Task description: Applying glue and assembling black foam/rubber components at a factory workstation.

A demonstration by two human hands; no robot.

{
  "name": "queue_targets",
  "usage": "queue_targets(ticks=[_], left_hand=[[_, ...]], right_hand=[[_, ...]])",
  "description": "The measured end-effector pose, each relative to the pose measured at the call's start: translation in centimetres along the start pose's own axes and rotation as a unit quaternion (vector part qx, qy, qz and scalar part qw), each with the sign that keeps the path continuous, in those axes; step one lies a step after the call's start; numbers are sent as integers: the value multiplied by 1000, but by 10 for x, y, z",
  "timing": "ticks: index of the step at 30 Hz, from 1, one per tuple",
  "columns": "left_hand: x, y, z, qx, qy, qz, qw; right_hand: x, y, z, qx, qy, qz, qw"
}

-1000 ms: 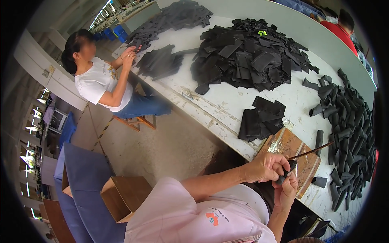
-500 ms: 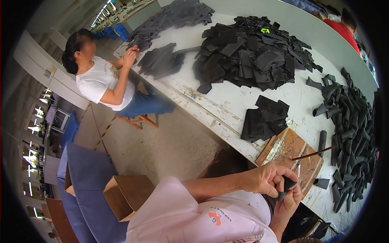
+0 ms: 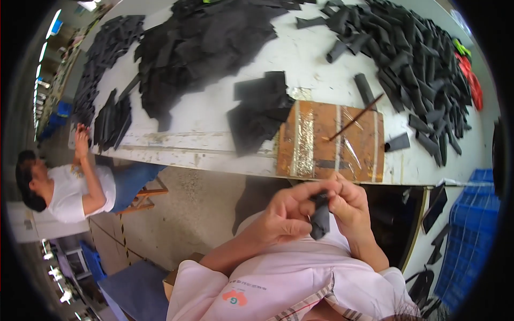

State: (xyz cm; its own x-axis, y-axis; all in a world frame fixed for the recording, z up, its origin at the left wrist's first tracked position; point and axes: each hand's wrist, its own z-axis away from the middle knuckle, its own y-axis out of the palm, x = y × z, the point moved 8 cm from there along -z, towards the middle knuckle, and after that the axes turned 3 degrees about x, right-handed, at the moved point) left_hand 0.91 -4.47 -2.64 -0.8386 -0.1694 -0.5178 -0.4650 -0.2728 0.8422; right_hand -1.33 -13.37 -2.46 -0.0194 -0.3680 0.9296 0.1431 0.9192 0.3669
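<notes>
The person's left hand [image 3: 286, 214] and right hand [image 3: 350, 206] sit close together just nearside of the brown board [image 3: 316, 131], fingers curled and pinching, forearms [image 3: 230, 250] angled inward.

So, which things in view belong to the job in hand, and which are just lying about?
Part of the job, judging by likeness and nearness:
black piece, held by left hand and right hand
flat black pieces
rolled black pieces
brown board
thin stick

Probably just around:
blue crate
co-worker's wooden stool
</notes>
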Motion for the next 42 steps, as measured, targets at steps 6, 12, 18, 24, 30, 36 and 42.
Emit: queue_targets(ticks=[6, 12, 18, 24, 30, 36, 42], left_hand=[[-22, -9, -12, -160, 174, -257, 937], [-26, 11, -14, -191, 280, -412, 846], [-41, 20, -22, -204, 344, -502, 766], [-32, -2, -35, -232, 198, -258, 917], [-36, 28, -68, -45, 90, 52, 994], [-77, 74, -92, 148, 80, 190, 967], [-49, -3, -131, -5, 37, 231, 972]], right_hand=[[2, -22, 0, -11, -109, 16, 994], [39, -26, -1, -80, -237, 217, 944], [52, -22, 6, -126, -266, 302, 907], [50, -31, -4, -140, -212, 305, 918], [84, -28, -20, -38, -143, 240, 959], [132, -36, -58, -40, -110, 172, 978], [50, -77, -83, -26, 28, -85, 996]])
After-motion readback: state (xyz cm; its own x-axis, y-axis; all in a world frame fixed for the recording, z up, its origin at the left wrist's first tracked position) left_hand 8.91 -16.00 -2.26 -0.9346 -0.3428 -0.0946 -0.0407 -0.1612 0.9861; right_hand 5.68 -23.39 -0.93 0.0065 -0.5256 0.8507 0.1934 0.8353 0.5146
